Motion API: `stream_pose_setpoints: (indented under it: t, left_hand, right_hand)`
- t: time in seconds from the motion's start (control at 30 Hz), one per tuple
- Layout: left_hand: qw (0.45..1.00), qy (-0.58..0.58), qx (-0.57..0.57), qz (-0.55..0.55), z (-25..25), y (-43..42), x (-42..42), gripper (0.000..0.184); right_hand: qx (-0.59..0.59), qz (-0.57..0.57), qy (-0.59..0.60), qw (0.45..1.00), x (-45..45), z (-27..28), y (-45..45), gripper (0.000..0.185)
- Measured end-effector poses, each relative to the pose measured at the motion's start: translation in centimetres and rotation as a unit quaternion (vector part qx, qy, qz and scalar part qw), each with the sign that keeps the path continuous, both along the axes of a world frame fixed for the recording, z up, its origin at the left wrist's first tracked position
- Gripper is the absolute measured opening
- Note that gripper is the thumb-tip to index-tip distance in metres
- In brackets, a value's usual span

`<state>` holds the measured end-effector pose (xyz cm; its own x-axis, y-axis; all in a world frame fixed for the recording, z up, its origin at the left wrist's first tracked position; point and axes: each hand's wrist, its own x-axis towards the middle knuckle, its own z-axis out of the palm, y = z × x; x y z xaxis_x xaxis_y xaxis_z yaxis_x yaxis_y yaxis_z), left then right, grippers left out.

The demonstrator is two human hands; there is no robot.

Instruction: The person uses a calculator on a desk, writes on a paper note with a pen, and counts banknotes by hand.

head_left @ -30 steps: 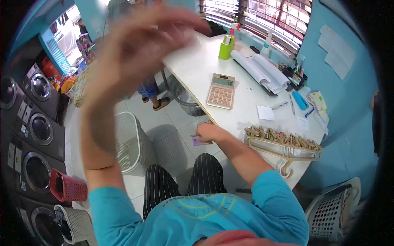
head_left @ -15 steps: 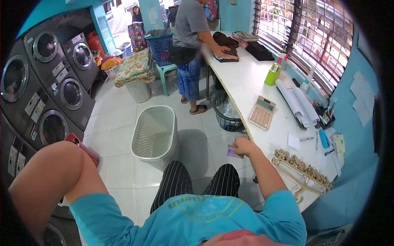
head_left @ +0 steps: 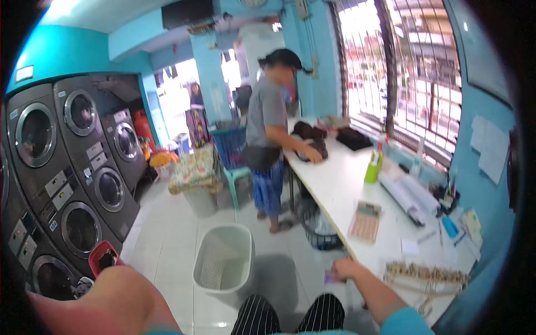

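Note:
My right hand (head_left: pixel 347 269) is closed around a small purple banknote (head_left: pixel 330 277), just off the near edge of the white table (head_left: pixel 329 192). The note sticks out to the left of my fingers, blurred. My left arm (head_left: pixel 109 301) is bent at the lower left, and its hand is outside the view. A white laundry basket (head_left: pixel 223 259) stands on the floor in front of my knees, with nothing visible in it. On the table near my right hand lie a calculator (head_left: pixel 365 222) and a bundle of clip hangers (head_left: pixel 427 273).
Stacked dryers (head_left: pixel 72 223) line the left wall, with a red basket (head_left: pixel 103 257) before them. A person (head_left: pixel 268 117) handles dark folded clothes (head_left: pixel 310 139) at the table's far end. A dark basket (head_left: pixel 321 231) sits under the table edge. A green bottle (head_left: pixel 373 167) stands on top.
My view has tilted up, so the room sits lower in the frame. My right hand still holds the note beside the table. The person's head and the ceiling now show.

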<state>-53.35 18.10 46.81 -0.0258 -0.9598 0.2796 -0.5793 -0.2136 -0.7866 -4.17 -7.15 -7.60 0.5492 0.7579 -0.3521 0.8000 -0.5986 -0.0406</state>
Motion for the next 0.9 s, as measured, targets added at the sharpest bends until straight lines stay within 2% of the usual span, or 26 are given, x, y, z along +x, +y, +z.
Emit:
stream_pose_setpoints:
  t: [0.1,0.17,0.3,0.37,0.43,0.47,0.5,0.53,0.57,0.67,0.77,0.9]
  left_hand:
    - [0.997,-0.055,-0.032,-0.035,-2.1,0.7,0.3,0.036]
    - [0.994,-0.048,-0.077,-0.063,-3.8,0.9,1.4,0.035]
    - [0.985,-0.076,-0.123,-0.095,-6.1,0.8,2.0,0.033]
    - [0.977,-0.088,-0.148,-0.124,-7.1,0.7,2.5,0.032]
    - [0.966,-0.073,-0.194,-0.153,-7.9,0.6,3.0,0.031]
    - [0.961,-0.054,-0.216,-0.162,-8.0,0.5,2.9,0.031]
    - [0.955,-0.033,-0.24,-0.17,-8.0,0.6,2.8,0.03]
    - [0.952,-0.018,-0.248,-0.178,-7.8,0.6,2.8,0.03]
    - [0.949,-0.02,-0.255,-0.187,-8.0,0.8,2.9,0.029]
    - [0.938,-0.034,-0.272,-0.211,-8.7,1.6,3.1,0.028]
    - [0.929,-0.032,-0.285,-0.232,-8.9,2.5,3.7,0.027]
    - [0.924,-0.022,-0.283,-0.255,-7.9,2.8,4.3,0.025]
  right_hand:
    - [0.032,0.002,-0.017,0.999,-0.3,1.1,-0.4,0.032]
    - [0.065,0.011,0.008,0.998,-0.7,-0.1,-0.8,0.032]
    - [0.134,0.018,-0.008,0.991,-1.4,1.3,-0.9,0.03]
    - [0.087,-0.006,0.016,0.996,-1.2,1.6,-0.6,0.029]
    - [0.068,-0.088,0.104,0.988,-1.4,2.7,-0.2,0.029]
    - [0.081,-0.028,0.031,0.996,-0.4,0.3,-0.5,0.026]
    - [0.049,-0.041,0.029,0.998,-2.2,3.5,0.1,0.025]
    - [0.144,-0.013,0.035,0.989,-1.0,0.7,-0.5,0.022]
    - [0.116,-0.04,0.012,0.992,-2.3,2.6,-0.2,0.022]
    - [0.114,-0.016,-0.009,0.993,-2.1,2.1,-0.5,0.026]
    - [0.086,-0.052,0.046,0.994,-0.9,0.2,-0.5,0.029]
    - [0.144,-0.022,0.003,0.989,-1.6,1.8,-0.6,0.028]
